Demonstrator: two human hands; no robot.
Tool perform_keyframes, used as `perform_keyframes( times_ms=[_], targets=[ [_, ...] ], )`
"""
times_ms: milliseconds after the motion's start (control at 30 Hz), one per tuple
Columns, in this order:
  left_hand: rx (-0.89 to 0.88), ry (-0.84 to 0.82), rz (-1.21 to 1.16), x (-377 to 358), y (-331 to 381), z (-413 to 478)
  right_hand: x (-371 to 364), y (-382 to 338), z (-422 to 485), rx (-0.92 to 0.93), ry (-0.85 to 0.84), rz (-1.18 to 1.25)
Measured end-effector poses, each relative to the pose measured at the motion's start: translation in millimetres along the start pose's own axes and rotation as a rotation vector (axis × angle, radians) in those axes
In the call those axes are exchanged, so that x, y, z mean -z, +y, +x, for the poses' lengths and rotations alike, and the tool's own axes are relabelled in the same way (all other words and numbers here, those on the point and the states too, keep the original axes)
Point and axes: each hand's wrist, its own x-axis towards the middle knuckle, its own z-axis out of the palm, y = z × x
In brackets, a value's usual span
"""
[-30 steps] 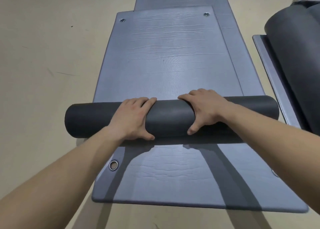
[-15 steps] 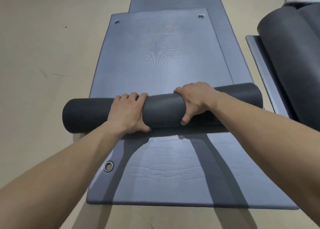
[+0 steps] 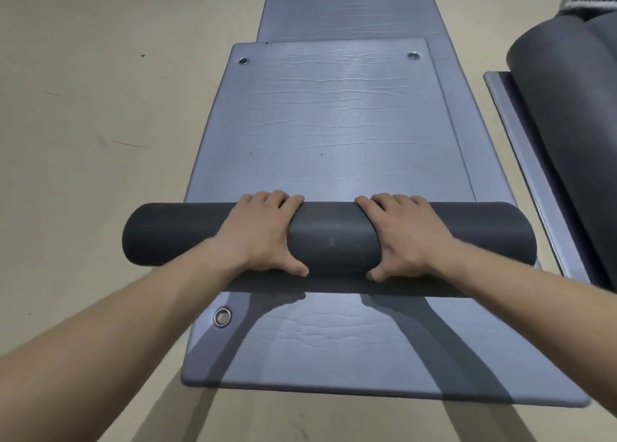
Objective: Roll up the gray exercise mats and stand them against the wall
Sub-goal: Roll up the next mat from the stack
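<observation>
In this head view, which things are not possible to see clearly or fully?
- Finger ends of left hand and right hand: behind the dark roll.
- Rolled mats at right: cut by the frame edge.
- Small characters on the far mat: too small to read.
- Flat mat, right edge near the roll: covered by the right forearm.
- The wall: outside the view.

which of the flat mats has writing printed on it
The farthest flat mat, sticking out beyond the eyelet mat: dark lettering runs across its far end. The eyelet mat shows only metal rings and creases, no print.
</observation>
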Motion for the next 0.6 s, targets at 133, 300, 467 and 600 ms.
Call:
perform_keyframes(
  times_ms=[133,300,467,600],
  targets=[
    [0.004,0.233,0.117,-18,11,-3,34,19,34,-0.006,-0.22,0.206],
    [-0.029,0.058,-0.047,13,-10,33,-12,-4,13,-0.086,0.247,-0.1],
    [0.093,0.126,0.052,0,-11,28,-7,5,27,-0.041,0.266,-0.16],
    [0.134,0.029,-0.021,26,-16,40,35,12,43,0.007,0.073,-0.111]
  ],
)
